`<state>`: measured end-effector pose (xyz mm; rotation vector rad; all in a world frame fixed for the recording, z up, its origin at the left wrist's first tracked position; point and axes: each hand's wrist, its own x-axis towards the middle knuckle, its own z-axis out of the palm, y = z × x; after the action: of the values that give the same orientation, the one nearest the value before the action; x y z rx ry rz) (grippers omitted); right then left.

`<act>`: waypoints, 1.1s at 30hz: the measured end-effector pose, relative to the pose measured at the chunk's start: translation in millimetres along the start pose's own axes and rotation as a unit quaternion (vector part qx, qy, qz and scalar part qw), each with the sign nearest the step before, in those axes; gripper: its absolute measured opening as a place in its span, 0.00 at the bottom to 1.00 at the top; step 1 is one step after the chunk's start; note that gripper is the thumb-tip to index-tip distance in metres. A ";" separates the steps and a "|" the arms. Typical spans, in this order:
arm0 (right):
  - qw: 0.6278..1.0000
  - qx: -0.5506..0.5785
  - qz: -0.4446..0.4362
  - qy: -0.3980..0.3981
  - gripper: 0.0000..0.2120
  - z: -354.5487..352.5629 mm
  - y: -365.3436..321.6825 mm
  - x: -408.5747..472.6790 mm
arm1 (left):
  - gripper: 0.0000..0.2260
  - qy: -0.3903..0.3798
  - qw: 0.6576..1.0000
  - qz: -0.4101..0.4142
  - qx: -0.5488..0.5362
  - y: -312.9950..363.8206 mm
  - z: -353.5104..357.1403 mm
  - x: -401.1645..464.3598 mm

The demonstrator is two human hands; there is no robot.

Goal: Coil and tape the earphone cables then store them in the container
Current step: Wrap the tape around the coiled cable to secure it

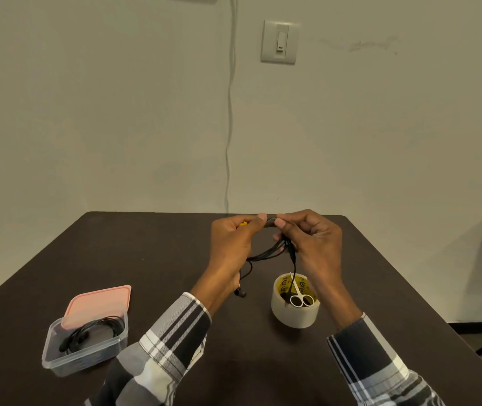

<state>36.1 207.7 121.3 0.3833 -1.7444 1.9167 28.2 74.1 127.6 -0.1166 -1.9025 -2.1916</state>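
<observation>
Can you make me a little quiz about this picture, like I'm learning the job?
1. True or false: the scissors lie flat on the table.
2. What already lies in the clear container? A) a coiled black earphone cable B) a spoon C) nothing
3. Fill in: the pink lid leans on the container's ___ rim.

Key:
1. False; they stand in the tape roll.
2. A; the coiled cable is inside, while the left hand and right hand hold another earphone cable.
3. Far.

Plaid sleeves [175, 332], black, grey, white, seemingly buttoned.
</observation>
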 end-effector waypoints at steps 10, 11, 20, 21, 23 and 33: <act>0.999 -0.048 -0.016 0.003 0.03 7.4 15.6 -2.7 | 0.07 0.006 0.982 0.128 0.136 -9.8 0.0 3.7; 0.998 -0.054 -0.019 0.003 0.03 7.5 16.3 -2.7 | 0.07 0.004 0.982 0.130 0.139 -9.7 -0.2 4.2; 0.993 -0.110 0.042 0.032 0.04 11.8 20.2 -8.0 | 0.07 -0.024 0.958 0.200 0.204 -13.9 -4.5 -2.6; 0.992 -0.113 0.055 0.029 0.04 12.3 19.5 -7.9 | 0.07 -0.028 0.956 0.204 0.208 -16.1 -6.5 -2.9; 0.990 -0.109 0.084 0.022 0.04 12.4 16.9 -8.0 | 0.07 -0.041 0.955 0.213 0.201 -20.3 -9.5 -3.1; 0.975 -0.036 0.216 -0.028 0.04 1.6 2.9 0.0 | 0.08 -0.060 0.927 0.297 0.219 -29.2 -18.0 -4.4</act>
<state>34.3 206.0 119.1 0.0281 -2.0583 2.1403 27.4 60.6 95.7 -0.6596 -2.0227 -1.3647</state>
